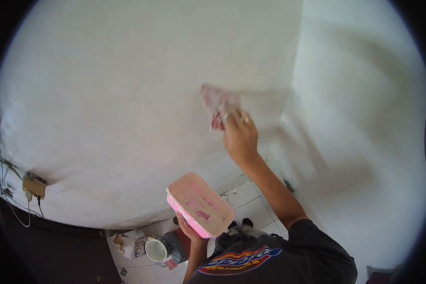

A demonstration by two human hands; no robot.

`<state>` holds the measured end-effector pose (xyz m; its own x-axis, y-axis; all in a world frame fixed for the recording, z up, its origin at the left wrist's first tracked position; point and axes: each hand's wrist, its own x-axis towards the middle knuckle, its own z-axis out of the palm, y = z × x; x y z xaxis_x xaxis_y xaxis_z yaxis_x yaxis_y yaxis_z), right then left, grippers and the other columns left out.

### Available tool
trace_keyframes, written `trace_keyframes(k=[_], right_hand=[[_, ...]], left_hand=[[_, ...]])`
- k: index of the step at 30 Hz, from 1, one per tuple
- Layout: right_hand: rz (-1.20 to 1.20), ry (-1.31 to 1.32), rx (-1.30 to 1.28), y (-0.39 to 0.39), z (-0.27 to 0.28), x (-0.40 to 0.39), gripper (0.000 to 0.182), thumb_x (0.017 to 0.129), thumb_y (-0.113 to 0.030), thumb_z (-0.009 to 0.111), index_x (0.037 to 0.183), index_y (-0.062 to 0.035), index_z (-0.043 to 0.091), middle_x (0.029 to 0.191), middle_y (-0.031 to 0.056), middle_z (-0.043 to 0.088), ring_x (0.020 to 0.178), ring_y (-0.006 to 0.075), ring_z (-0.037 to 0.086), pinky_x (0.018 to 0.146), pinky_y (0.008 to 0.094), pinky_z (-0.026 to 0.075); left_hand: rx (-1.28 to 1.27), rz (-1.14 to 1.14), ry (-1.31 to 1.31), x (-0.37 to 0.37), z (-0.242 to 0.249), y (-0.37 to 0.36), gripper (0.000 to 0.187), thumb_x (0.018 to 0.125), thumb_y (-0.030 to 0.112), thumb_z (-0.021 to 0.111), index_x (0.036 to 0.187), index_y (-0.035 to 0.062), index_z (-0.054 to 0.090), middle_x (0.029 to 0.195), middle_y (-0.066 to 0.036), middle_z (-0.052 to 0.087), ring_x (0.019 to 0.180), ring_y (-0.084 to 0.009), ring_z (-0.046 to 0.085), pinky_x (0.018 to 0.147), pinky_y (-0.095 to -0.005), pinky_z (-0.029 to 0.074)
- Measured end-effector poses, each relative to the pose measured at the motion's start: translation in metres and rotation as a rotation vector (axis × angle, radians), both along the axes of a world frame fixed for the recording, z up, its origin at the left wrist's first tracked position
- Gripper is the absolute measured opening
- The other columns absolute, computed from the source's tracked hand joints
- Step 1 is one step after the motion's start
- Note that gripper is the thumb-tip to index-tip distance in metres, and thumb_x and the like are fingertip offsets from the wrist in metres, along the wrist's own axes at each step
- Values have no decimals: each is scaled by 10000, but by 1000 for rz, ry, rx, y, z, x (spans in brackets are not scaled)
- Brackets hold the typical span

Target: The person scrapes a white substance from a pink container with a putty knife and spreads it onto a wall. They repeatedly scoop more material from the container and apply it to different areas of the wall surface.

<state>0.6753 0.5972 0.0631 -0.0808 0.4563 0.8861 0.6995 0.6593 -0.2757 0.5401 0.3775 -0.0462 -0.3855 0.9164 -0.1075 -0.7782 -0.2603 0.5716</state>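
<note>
My right hand is closed around a putty scraper, its blade smeared whitish with some red showing, blurred by motion. The blade lies close against the pale wall. Low in front of my body, my left hand supports a pink plastic tub from below and the side. Pale putty coats the inside of the tub, with pink plastic showing through at the bottom. Part of the left hand's fingers is hidden under the tub.
A second wall meets this one at a corner on the right. An electrical box with hanging cables is at the left. On the tiled floor stand a whitish bucket and a crumpled bag. A dark surface fills the lower left.
</note>
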Motion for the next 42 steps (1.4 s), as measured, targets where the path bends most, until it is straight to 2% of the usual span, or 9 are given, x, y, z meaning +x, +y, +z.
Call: trace_keyframes(k=[3,7,12,16,22,27,32,36,42], right_hand=[[275,160,-194,-8,-14,22,371,785,58,523,1143,5,602,1105,179,645,1021,367,605,904,410,477],[22,406,-102,27,23,81,355,865,6,510,1208,-1,599,1117,189,641,984,364,605,887,413,477],[-201,123,6,59,-37,38,399,801,23,562,1198,8,588,1156,206,614,1104,381,554,927,415,447],[96,158,-128,-1,-65,14,424,770,47,545,1191,14,590,1148,203,622,1084,392,570,911,427,460],[-7,322,-80,54,17,68,364,856,-7,534,1217,26,572,1102,219,623,1025,389,583,906,424,459],[-205,70,51,49,0,21,459,797,21,543,1256,9,537,1156,206,606,1075,392,568,946,426,434],[270,145,-163,6,-23,39,496,766,31,539,1262,8,545,1177,198,599,1091,391,546,944,440,437],[-102,128,165,43,69,75,477,787,20,544,1263,-14,560,1222,173,599,1182,371,519,953,429,440],[0,-255,114,17,-8,43,414,801,1,549,1208,-45,601,1249,132,597,1170,319,541,961,433,447]], left_hand=[[6,22,39,-1,-3,1,612,958,532,369,1422,133,364,1366,-110,460,1232,-314,487,997,-494,435],[-6,33,48,-3,-9,1,618,955,540,368,1422,135,362,1366,-109,458,1229,-313,489,995,-489,436],[-35,48,96,-3,-10,-3,621,955,547,362,1422,138,361,1360,-101,459,1229,-307,486,995,-480,436],[-51,42,93,1,-4,-6,613,957,541,361,1417,137,367,1349,-96,465,1225,-301,487,995,-479,436],[-10,41,103,2,-2,-3,598,965,524,355,1417,132,369,1347,-98,468,1219,-298,494,989,-472,443],[8,76,89,6,-1,0,604,962,525,364,1418,130,366,1347,-105,465,1212,-305,497,982,-478,448],[27,102,52,9,3,3,608,960,528,366,1422,134,359,1354,-105,459,1215,-312,495,982,-488,447],[21,105,121,4,-7,1,616,959,532,367,1428,134,345,1358,-103,453,1224,-311,488,990,-490,441],[35,74,41,5,-8,2,618,961,538,357,1431,136,341,1354,-102,453,1226,-303,487,991,-486,440]])
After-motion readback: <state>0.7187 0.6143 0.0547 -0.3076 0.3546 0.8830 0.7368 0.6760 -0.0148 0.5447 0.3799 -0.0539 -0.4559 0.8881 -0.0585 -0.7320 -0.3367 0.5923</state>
